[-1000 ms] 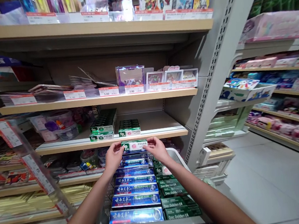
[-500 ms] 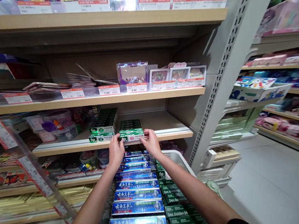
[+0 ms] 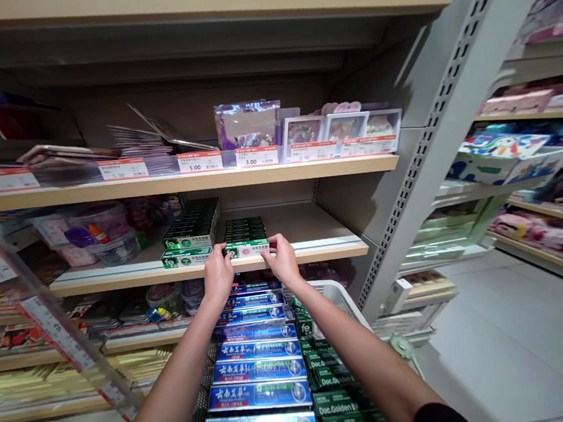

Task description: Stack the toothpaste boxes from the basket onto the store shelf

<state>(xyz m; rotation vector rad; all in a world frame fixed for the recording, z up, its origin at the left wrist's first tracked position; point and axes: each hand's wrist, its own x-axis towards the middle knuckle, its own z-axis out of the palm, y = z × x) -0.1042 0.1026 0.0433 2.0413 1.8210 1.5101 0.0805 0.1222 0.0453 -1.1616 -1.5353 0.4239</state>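
Note:
At the front of a shelf, my left hand (image 3: 217,273) and my right hand (image 3: 283,262) close on the two ends of a green-and-white toothpaste box (image 3: 248,249). A short row of similar green toothpaste boxes (image 3: 244,228) lies right behind it. To the left, a taller, deeper group of green toothpaste boxes (image 3: 190,230) stands beside my left fingers. Below my forearms is a light grey basket (image 3: 338,292). It holds a column of blue toothpaste boxes (image 3: 258,396) and, on the right, dark green toothpaste boxes (image 3: 344,402).
Overhead, a shelf board (image 3: 183,183) bears price tags and small packs. Clear tubs (image 3: 106,236) sit left of the green boxes. A slanted strip of price tags (image 3: 57,328) juts out at left. A slotted metal upright (image 3: 419,136) rises at right, beside the aisle floor (image 3: 515,327).
The held toothpaste box has moved back on the shelf, closer to the row behind it, with both hands still at its ends. My view has shifted slightly closer and lower.

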